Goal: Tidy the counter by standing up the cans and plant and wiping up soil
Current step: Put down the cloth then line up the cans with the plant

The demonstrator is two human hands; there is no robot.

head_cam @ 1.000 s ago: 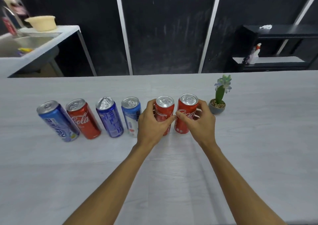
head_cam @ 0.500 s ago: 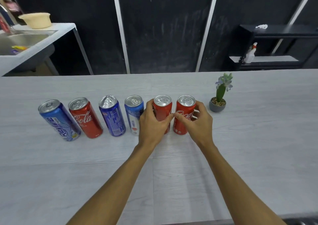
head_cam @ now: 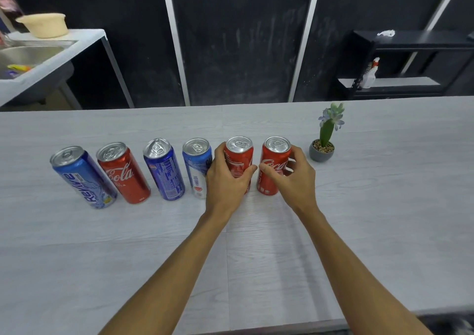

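Left grip (head_cam: pixel 225 180) on red can (head_cam: pixel 239 160), upright

left hand (head_cam: pixel 225 178): curled, gripping | right hand (head_cam: pixel 295 178): curled, grip seemingly loose

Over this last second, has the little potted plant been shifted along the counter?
No. The potted plant stands upright just right of the rightmost red Coca-Cola can, with the same small gap as before. Its slight drift in the picture comes from the head camera moving.

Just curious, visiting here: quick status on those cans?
Left hand and right hand each grip a red can. Six cans upright in a row. Plant upright. No soil visible.
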